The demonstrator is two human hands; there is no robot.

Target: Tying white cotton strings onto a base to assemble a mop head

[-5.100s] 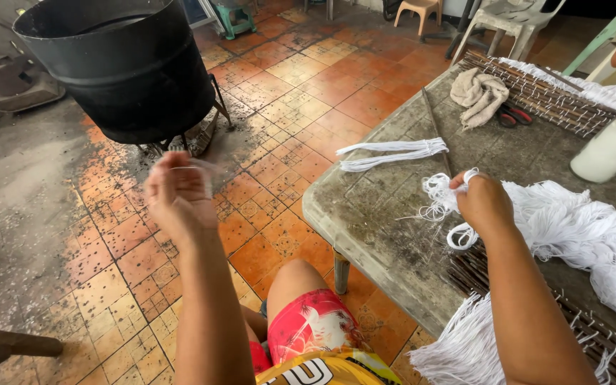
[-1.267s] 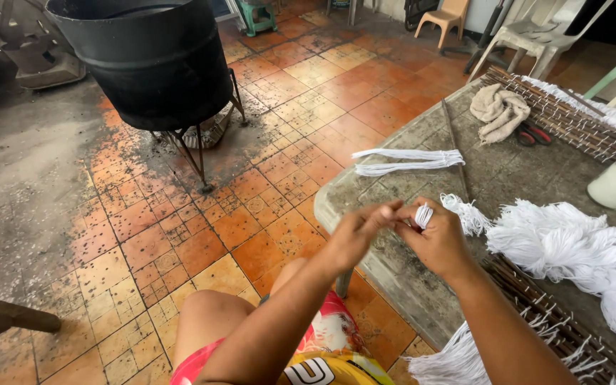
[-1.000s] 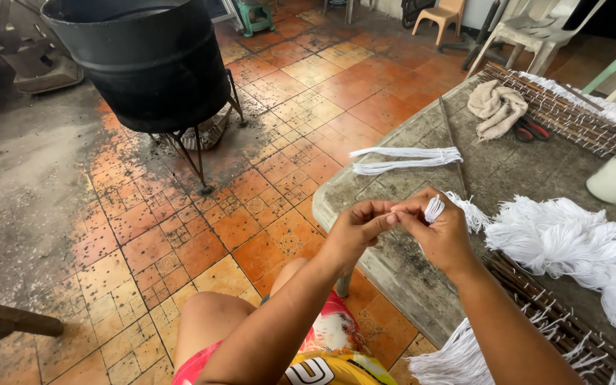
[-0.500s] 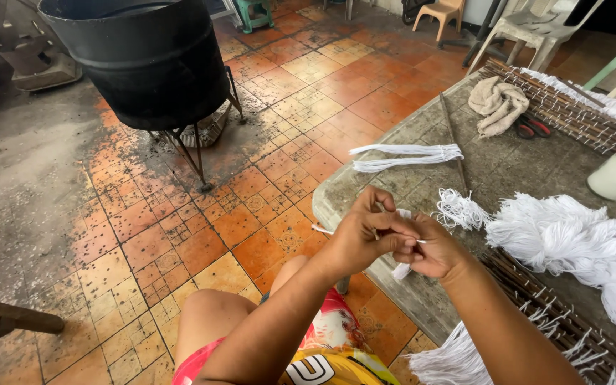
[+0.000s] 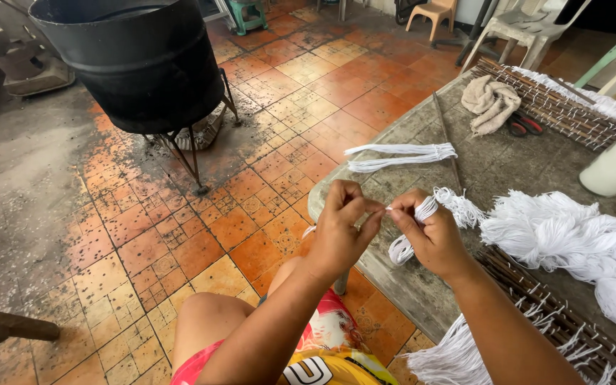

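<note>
1. Pinched between thumb and forefinger, both hands meet over the near edge of the grey stone table (image 5: 422, 135); the left hand (image 5: 342, 232) closes its fingertips on the end of a thin white cotton thread, and the right hand (image 5: 430, 235) is shut on a small bundle of looped white cotton string (image 5: 422, 214).
2. That bundle runs through the right fist; its frayed tuft fans out above the knuckles toward the table, and a loop hangs below the palm; the long axis lies roughly up and down through the fist.
3. Between the two pinches the thread is short and taut, running left to right; the fingertips are nearly touching, so the left hand lies just beside the bundle, on its left.
4. Right of the hands a big heap of loose white yarn (image 5: 572, 242) rests on the table, near the right wrist; a flat tied white skein (image 5: 401, 155) lies farther off, beyond the hands.
5. A woven stick rack (image 5: 557, 107) crosses the far corner, with a beige cloth (image 5: 490, 103) and red-handled scissors (image 5: 522, 125) beside it.
6. On the tiled floor to the left stands a black metal drum (image 5: 137, 64) on a frame, well apart.
</note>
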